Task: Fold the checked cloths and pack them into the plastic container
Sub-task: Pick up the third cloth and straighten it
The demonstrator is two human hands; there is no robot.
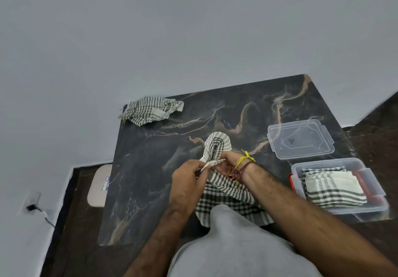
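Checked cloth (pixel 226 195) hangs over the desk (pixel 150 169) near edge, its top lifted so left hand (pixel 188 182) and right hand (pixel 228 163) can pinch one hem together. Plastic container (pixel 374 190) waits just right, folded cloths (pixel 332 187) already inside.

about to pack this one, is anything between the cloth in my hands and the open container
Nothing visible blocks it. The cloth goes right over bare table to the container, its lid off behind it, folded cloths already inside.

Both forearms forward, left hand (pixel 187 181) and right hand (pixel 231 163) close together, fingers curled.
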